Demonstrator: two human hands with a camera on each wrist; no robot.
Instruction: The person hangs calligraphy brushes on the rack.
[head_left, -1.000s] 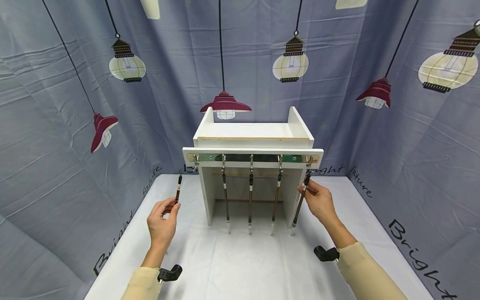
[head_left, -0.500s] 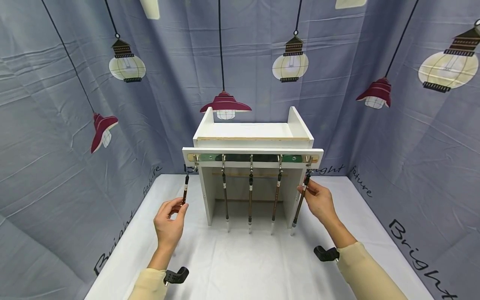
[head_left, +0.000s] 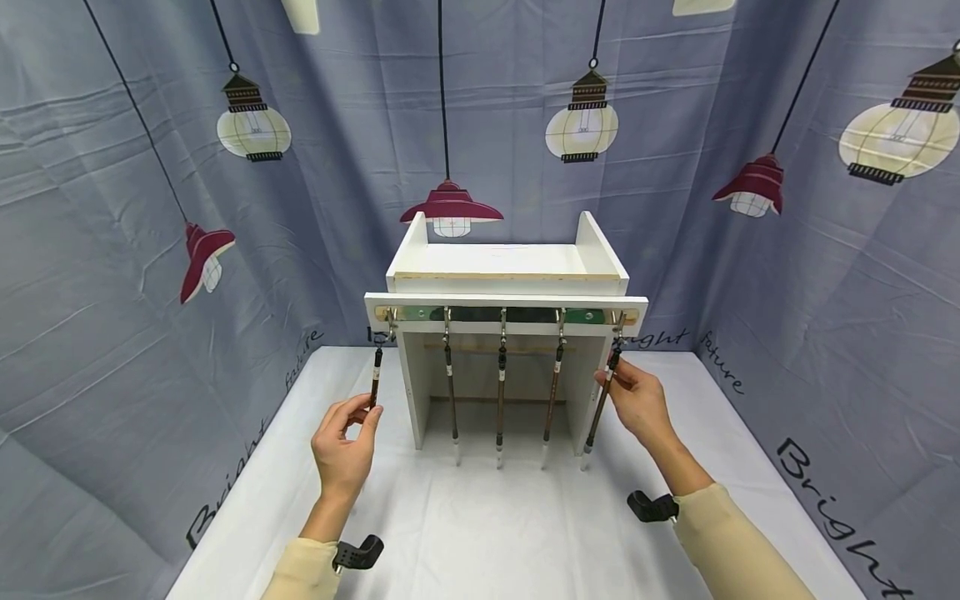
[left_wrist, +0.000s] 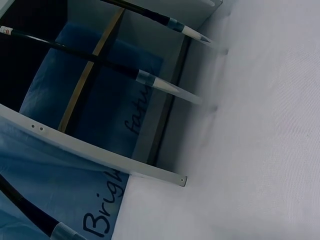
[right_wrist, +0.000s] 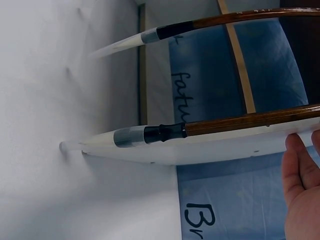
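My left hand [head_left: 343,454] pinches a dark-handled calligraphy brush [head_left: 377,375] upright below the leftmost hook [head_left: 392,323]; its loop is close to that hook, contact unclear. That brush's lower part [left_wrist: 30,207] shows in the left wrist view, its tip cut off. My right hand [head_left: 643,408] holds the rightmost calligraphy brush [head_left: 599,404], which hangs at the rightmost hook [head_left: 619,323]; the brush partly hides the fingers. In the right wrist view its brown handle [right_wrist: 235,122] runs past my fingertips [right_wrist: 294,142], with a clear cap over the pale bristles. The actual pinch is hidden there.
A white wooden rack [head_left: 507,285] stands on the white-covered table [head_left: 480,533]. Between the outer hooks hang several capped brushes, among them the middle brush [head_left: 501,400]. Behind and beside is a grey-blue curtain [head_left: 510,100] printed with lamps and lettering.
My left hand has moved right with its brush, bringing the loop from outside the rack close to the leftmost hook. The right hand has stayed put.
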